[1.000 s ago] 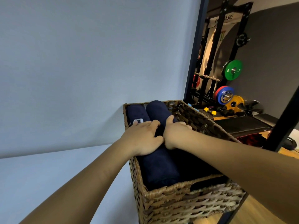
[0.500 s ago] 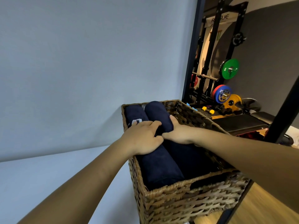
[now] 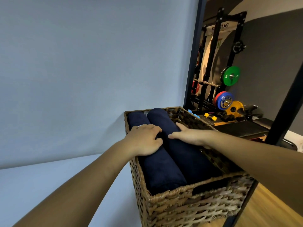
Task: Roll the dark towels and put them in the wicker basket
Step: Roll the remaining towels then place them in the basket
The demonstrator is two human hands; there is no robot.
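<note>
2 navy rolls lie side by side in the basket (image 3: 188, 195). My left hand (image 3: 145, 140) curls its fingers (image 3: 154, 128) over the left roll (image 3: 160, 171), tips in the seam. My right hand (image 3: 191, 136) lies flat, fingers straight, on the right roll (image 3: 188, 158). They look soft, light and apt to unwind, so I'd hold each mid-length, across the wrap.

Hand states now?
Left hand: fingers bent over left dark navy rolled towel; grip unclear.
Right hand: open, flat on right dark navy rolled towel.
</note>
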